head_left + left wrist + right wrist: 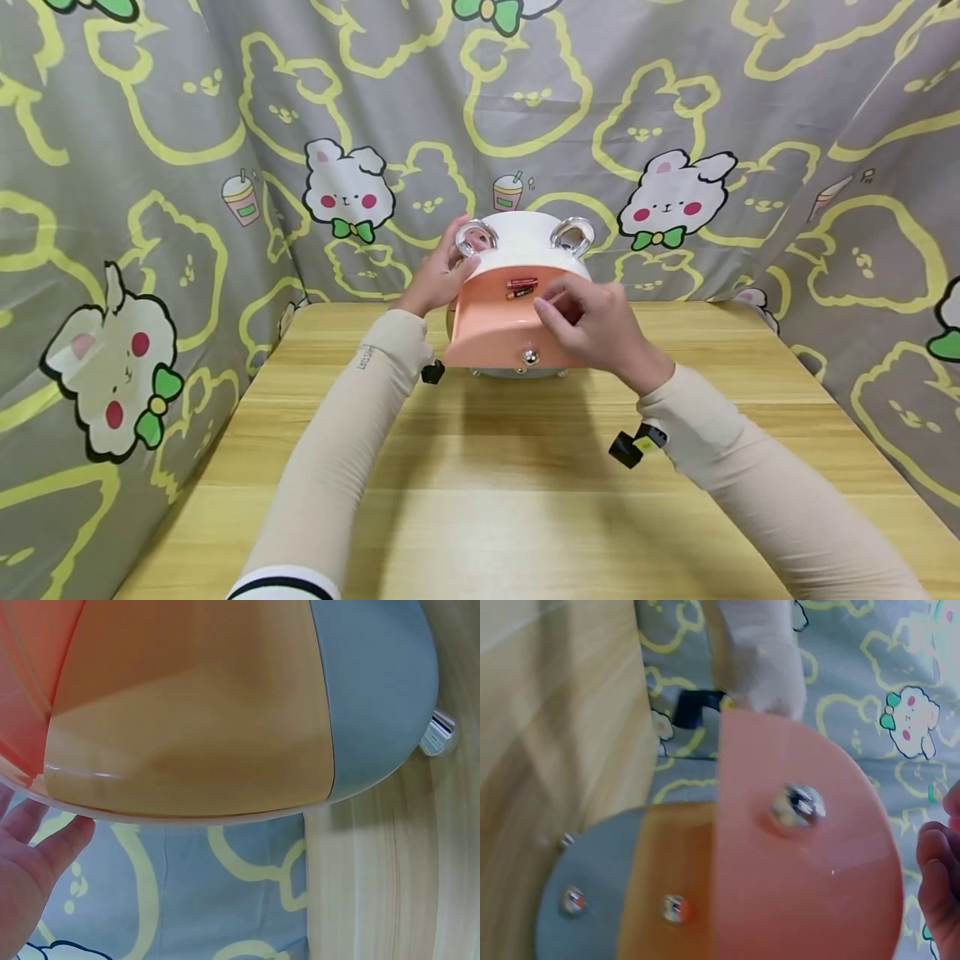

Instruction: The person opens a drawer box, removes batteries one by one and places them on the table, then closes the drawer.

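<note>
A small bear-eared drawer organizer (517, 233) stands on the table, with its top pink drawer (495, 329) pulled out. Inside that drawer lie a red battery (522, 283) and a black-and-orange battery (519, 293), side by side. My left hand (438, 275) grips the organizer's upper left side by the silver ear, thumb in front and fingers behind. Over the drawer's right side hovers my right hand (596, 321), its fingers loosely bent with a gap between thumb and forefinger. I see nothing in it; its palm is partly hidden.
Below the pink drawer are an orange drawer (656, 877) and a grey-blue drawer (592, 877) with silver knobs, both closed. Wooden tabletop (480, 500) extends toward me. A patterned curtain (427, 108) surrounds the table at the back and sides.
</note>
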The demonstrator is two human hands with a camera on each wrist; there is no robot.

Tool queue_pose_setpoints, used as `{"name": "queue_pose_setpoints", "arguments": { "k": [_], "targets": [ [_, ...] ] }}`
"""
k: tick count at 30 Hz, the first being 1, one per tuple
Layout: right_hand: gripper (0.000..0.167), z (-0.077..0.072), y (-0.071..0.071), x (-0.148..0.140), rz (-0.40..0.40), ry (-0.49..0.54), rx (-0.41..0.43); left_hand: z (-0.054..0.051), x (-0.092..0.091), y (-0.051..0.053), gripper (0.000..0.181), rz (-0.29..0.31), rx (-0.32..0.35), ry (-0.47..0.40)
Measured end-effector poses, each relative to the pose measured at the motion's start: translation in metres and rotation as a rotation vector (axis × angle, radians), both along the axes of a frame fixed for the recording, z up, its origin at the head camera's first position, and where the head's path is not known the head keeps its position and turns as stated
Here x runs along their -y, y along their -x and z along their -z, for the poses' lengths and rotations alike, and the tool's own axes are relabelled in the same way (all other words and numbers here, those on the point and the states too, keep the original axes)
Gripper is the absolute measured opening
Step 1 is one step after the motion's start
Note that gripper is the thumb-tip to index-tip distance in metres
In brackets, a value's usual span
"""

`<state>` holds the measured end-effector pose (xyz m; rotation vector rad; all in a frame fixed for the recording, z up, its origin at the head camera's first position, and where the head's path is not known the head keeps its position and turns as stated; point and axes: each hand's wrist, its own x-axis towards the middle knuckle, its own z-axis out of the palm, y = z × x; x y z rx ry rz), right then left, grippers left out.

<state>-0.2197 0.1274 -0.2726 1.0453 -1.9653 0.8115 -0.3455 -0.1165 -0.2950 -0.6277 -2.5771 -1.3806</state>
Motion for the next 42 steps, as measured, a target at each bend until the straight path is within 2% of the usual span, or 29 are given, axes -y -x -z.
{"name": "queue_pose_setpoints", "arguments": {
  "k": [6, 13, 20, 26, 30, 34, 39, 42],
  "targets": [
    [0.009, -0.023, 0.016, 0.000, 0.051, -0.040, 0.043, -0.001, 0.001, 0.000, 0.064, -0.011, 0.011, 0.002],
    [0.010, -0.037, 0.038, -0.002, 0.088, -0.142, 0.136, 0.000, 0.000, 0.001, 0.064, -0.004, -0.011, -0.015],
    [0.011, -0.051, 0.058, -0.007, 0.147, -0.335, 0.315, -0.001, 0.001, 0.001, 0.064, 0.002, -0.016, -0.010],
    [0.011, -0.062, 0.069, -0.007, 0.178, -0.522, 0.521, -0.001, 0.001, 0.000, 0.064, 0.013, -0.021, -0.012],
    [0.012, -0.067, 0.077, -0.007, 0.162, -0.658, 0.632, -0.001, 0.001, -0.002, 0.064, 0.015, -0.024, 0.001],
    [0.012, -0.071, 0.084, -0.007, 0.135, -0.755, 0.705, -0.001, 0.000, -0.003, 0.065, 0.015, -0.027, 0.007],
    [0.010, -0.075, 0.090, -0.005, 0.107, -0.801, 0.802, 0.001, 0.001, -0.001, 0.065, 0.012, -0.041, 0.013],
    [0.008, -0.077, 0.093, -0.004, 0.077, -0.813, 0.826, 0.002, 0.001, 0.000, 0.065, 0.010, -0.049, 0.011]
  ]
}}
